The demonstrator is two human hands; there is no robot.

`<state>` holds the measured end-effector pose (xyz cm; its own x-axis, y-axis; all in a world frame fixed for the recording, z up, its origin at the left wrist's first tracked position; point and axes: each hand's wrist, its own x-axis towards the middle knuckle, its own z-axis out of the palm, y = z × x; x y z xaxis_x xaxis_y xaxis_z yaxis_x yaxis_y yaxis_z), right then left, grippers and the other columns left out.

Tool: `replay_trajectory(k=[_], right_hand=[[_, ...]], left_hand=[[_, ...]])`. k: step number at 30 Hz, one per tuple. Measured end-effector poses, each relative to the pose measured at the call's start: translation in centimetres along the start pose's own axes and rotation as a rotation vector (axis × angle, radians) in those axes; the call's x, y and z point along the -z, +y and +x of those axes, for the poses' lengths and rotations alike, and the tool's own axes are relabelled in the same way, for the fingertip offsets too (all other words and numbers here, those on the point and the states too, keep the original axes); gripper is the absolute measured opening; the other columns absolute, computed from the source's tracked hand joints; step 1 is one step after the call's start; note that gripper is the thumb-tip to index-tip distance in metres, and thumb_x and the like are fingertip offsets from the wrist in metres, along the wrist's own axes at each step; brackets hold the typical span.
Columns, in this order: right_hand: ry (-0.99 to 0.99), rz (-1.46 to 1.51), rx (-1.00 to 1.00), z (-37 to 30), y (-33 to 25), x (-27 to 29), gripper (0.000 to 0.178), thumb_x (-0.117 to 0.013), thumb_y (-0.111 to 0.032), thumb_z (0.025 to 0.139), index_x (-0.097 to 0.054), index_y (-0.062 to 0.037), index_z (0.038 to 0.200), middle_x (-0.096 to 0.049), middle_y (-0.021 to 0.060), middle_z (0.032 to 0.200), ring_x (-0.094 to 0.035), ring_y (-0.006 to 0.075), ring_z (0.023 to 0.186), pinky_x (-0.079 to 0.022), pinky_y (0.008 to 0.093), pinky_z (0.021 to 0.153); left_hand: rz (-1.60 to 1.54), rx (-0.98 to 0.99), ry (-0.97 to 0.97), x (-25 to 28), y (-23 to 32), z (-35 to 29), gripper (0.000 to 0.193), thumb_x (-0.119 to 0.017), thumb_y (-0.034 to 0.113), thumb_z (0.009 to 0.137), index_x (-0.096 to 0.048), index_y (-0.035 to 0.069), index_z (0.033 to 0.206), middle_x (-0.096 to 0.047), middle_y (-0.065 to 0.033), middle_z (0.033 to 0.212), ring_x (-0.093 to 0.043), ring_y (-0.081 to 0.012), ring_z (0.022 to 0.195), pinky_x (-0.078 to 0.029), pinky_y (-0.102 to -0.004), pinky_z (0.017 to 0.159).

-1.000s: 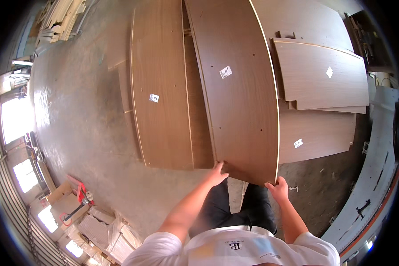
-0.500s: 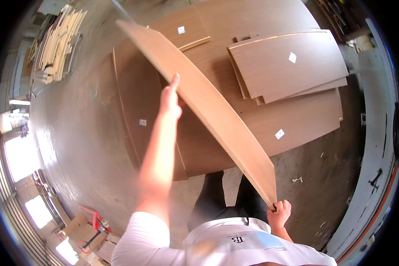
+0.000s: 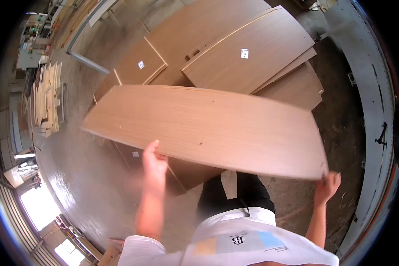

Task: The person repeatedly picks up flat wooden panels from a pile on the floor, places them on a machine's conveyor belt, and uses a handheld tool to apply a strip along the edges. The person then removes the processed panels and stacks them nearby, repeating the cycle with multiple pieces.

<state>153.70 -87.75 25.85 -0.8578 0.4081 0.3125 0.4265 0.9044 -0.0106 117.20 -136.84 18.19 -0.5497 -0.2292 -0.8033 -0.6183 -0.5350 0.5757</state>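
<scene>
A long brown wood-grain panel (image 3: 235,128) with small holes in its face spans the middle of the view, held up above a stack of similar boards. My left hand (image 3: 155,160) grips its near edge left of centre, thumb on top and the other fingers hidden beneath. At its near right corner, my right hand (image 3: 330,187) is closed round the edge. Beneath and beyond the panel lie more brown boards (image 3: 257,37), some with white square labels (image 3: 244,53); part of the stack is covered by the panel.
Long wooden strips (image 3: 46,97) are piled at the far left. A grey metal frame (image 3: 88,62) stands at the upper left. Along the right runs a long grey metal structure (image 3: 368,97). Concrete floor (image 3: 71,155) surrounds the boards.
The panel has turned from steeply tilted on edge to lying flatter, its broad face now showing. My right hand has moved right and away from my body; my left hand has come nearer.
</scene>
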Motion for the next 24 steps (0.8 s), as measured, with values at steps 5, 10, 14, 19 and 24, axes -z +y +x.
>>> replay_trajectory(k=[5,10,14,19,24], right_hand=[[0.262,0.028,-0.321,13.1,7.1,-8.1,0.047,-0.081,-0.018,0.084,-0.062,-0.0064,0.126,-0.062,0.0118,0.134,-0.057,0.0311,0.124,-0.042,0.0412,0.107],[0.167,0.512,-0.372,11.7,1.2,-10.8,0.042,-0.08,-0.007,0.082,-0.064,-0.0048,0.121,-0.063,0.012,0.129,-0.059,0.0275,0.119,-0.045,0.037,0.104],[-0.122,0.588,-0.415,5.6,-3.1,-12.7,0.037,-0.08,-0.006,0.078,-0.067,-0.0042,0.112,-0.068,0.0114,0.119,-0.062,0.0289,0.111,-0.049,0.0384,0.099],[-0.497,0.657,-0.448,-1.2,-6.6,-15.0,0.03,-0.078,-0.011,0.079,-0.068,-0.0057,0.106,-0.07,0.0102,0.107,-0.066,0.0283,0.102,-0.052,0.0381,0.091],[-0.917,0.677,-0.382,-4.3,-7.3,-18.1,0.027,-0.076,-0.015,0.08,-0.069,-0.0056,0.105,-0.071,0.0108,0.102,-0.069,0.0267,0.094,-0.054,0.0368,0.086]], left_hand=[[-0.245,0.204,-0.283,-9.2,-10.0,-1.5,0.037,-0.064,0.002,0.09,-0.056,0.0,0.126,-0.064,-0.0143,0.122,-0.062,-0.0291,0.116,-0.056,-0.0438,0.099],[-0.469,0.28,-0.413,-21.9,-21.1,1.8,0.031,-0.064,0.0,0.093,-0.056,0.0,0.123,-0.063,-0.0156,0.124,-0.061,-0.0297,0.117,-0.053,-0.0457,0.106],[-0.553,0.343,-0.465,-28.0,-29.7,7.2,0.022,-0.065,0.004,0.095,-0.057,0.003,0.115,-0.067,-0.012,0.115,-0.066,-0.0284,0.106,-0.058,-0.0458,0.097],[0.152,0.449,-0.721,-25.3,-35.5,5.3,0.015,-0.059,0.027,0.102,-0.057,0.012,0.106,-0.073,-0.0066,0.096,-0.071,-0.0195,0.081,-0.06,-0.0382,0.071],[0.434,0.482,-0.709,-13.2,-36.6,2.8,0.022,-0.06,0.031,0.102,-0.058,0.012,0.113,-0.072,-0.0079,0.098,-0.071,-0.0183,0.085,-0.059,-0.0326,0.071]])
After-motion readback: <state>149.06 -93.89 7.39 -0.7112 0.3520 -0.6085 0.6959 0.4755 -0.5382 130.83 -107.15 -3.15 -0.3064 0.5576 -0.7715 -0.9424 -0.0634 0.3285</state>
